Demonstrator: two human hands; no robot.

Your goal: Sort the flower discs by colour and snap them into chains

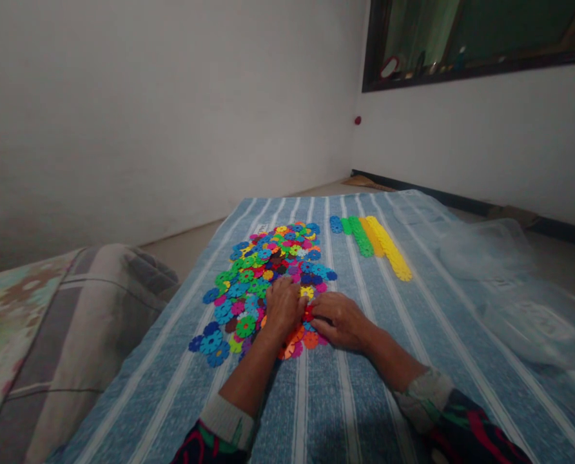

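Observation:
A pile of thin, flower-shaped plastic discs [245, 276] in many colours lies spread on the striped cloth. My left hand [283, 308] rests over the pile's near right part, fingers curled down. What its fingertips hold, if anything, is hidden. Close beside it, my right hand [341, 320] is bent inward at the pile's right edge, thumb and fingers drawn together on a red flower-shaped disc [308, 314]. Orange discs [311, 339] lie just below the hands, and a yellow disc [307, 292] shows between them.
Beyond the pile at right, discs are lined up in overlapping rows: blue [336, 224], green [361, 237], orange [373, 238] and yellow [389, 248]. Clear plastic bags or containers [539, 316] sit on the cloth's right side. Folded bedding [108, 309] lies at left.

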